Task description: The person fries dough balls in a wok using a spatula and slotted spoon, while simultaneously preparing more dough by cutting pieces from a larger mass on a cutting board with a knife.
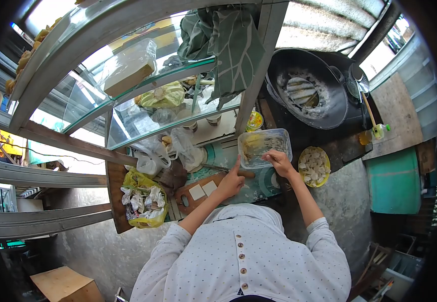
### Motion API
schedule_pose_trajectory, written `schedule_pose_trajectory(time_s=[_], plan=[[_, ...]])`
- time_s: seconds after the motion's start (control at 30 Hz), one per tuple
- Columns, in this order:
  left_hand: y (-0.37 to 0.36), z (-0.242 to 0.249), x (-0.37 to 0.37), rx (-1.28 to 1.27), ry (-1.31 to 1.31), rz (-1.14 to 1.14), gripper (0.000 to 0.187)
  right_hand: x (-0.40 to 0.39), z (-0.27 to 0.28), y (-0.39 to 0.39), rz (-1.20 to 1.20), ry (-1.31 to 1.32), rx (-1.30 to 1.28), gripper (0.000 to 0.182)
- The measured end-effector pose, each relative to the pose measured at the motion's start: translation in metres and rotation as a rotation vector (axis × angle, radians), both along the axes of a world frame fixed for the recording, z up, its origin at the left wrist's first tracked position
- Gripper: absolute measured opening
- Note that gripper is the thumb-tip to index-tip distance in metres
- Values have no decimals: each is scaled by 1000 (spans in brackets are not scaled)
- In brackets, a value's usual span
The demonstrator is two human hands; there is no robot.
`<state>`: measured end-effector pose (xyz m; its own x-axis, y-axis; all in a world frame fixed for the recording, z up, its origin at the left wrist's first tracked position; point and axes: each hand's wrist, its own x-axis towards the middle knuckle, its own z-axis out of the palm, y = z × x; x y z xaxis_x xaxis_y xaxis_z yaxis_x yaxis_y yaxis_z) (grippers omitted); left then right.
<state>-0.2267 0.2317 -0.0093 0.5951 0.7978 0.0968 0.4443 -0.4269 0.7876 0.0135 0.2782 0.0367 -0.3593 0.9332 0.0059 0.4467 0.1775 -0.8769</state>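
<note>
A clear plastic container (274, 135) sits on the green counter in front of me, with yellowish residue along its left side. My left hand (231, 182) is by its near left corner, index finger stretched toward the rim and the others loosely curled. My right hand (280, 164) is over the near right part of the container, fingertips pinched; what is between them is too small to make out. Beside my left hand lies a knife (247, 174) with a wooden handle. Two white square pieces (197, 192) rest on a wooden cutting board (186, 207).
Right of the container stands a yellow plate (325, 177) of pale chunks. A big dark wok (329, 108) occupies the far right, near a wooden-handled utensil (369, 111). A yellow plastic bag (150, 220) stands at the left, below a glass display case (178, 132).
</note>
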Motion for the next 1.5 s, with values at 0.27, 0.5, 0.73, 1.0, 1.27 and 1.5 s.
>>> schedule_pose_trajectory(time_s=[0.27,0.5,0.73,1.0,1.27,1.5], plan=[[-1,-8,1,-55,46,27,9,16,-23,15,-53,150,-223,27],[-3,-6,-2,93,-5,56,8,21,5,9,-465,551,-217,36],[0,37,-1,-636,-479,617,12,14,33,-29,-525,781,-211,34],[7,55,-4,-1051,-1083,386,35,-8,22,-53,-547,1053,-365,27],[5,52,-8,-1014,-1214,359,37,-19,38,-62,-538,1155,-508,35],[5,69,-18,-1096,-1272,424,35,-30,15,-71,-486,1108,-228,43]])
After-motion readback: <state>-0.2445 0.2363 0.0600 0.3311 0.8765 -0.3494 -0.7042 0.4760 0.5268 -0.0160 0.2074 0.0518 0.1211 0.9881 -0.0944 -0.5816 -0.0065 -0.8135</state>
